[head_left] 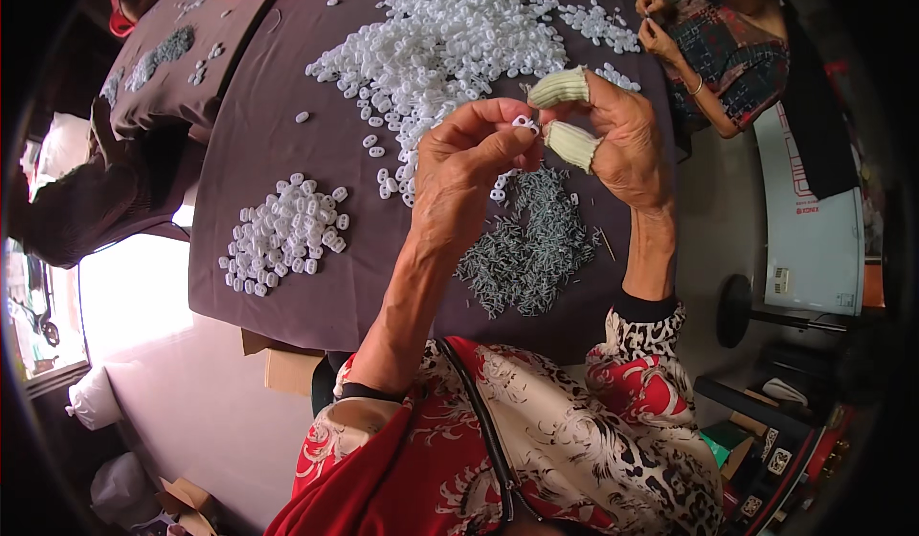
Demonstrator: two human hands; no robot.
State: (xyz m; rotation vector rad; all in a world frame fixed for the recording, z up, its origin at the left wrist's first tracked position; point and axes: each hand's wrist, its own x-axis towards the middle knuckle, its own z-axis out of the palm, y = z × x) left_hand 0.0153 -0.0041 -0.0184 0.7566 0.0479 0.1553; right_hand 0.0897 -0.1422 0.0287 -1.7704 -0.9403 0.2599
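My left hand (469, 148) pinches a small white oval plastic piece with two holes (522, 124) between thumb and fingers. Cream knitted covers sit on the thumb and forefinger of my right hand (613, 134). Those covered fingertips close together right beside the white piece; whatever is between them is too small to make out. Below both hands lies a pile of small grey metal screws (531, 249) on the dark cloth. A large heap of loose white plastic pieces (450, 38) spreads beyond my hands. To the left is a smaller pile of white pieces (285, 234).
The brown cloth-covered table (325, 153) has its near edge by my body. At the far right, another person (732, 53) works with raised hands. A second table (158, 29) with small piles stands at the far left. A white panel (814, 220) leans on the right.
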